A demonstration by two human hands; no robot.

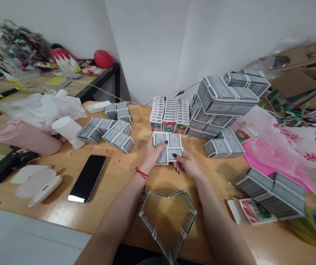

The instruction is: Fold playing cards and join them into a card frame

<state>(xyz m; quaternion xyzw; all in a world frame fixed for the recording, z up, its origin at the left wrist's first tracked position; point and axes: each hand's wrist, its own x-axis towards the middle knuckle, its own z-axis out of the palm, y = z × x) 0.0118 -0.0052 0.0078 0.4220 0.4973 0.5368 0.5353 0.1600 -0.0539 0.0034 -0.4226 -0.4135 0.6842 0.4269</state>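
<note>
Between my two hands is a flat panel of playing cards [161, 156], their grey patterned backs facing up. My left hand [155, 149] grips the panel's left side, thumb lying across the top. On the lower right card, my right hand [184, 160] pinches the edge between thumb and fingers; some fingertips show beneath it. Just beyond the cards stand three rows of card boxes [169, 115]. Nearer to me, between my forearms, a heart-shaped ring of folded cards [168, 221] stands on the wooden table [119, 176].
Stacked card blocks [221, 97] rise at the back right, with more folded card blocks [118, 135] on the left. A black phone [87, 178], a pink bottle [27, 138] and a white paper roll [67, 130] lie left. An opened card box [253, 211] and pink plastic [274, 147] are right.
</note>
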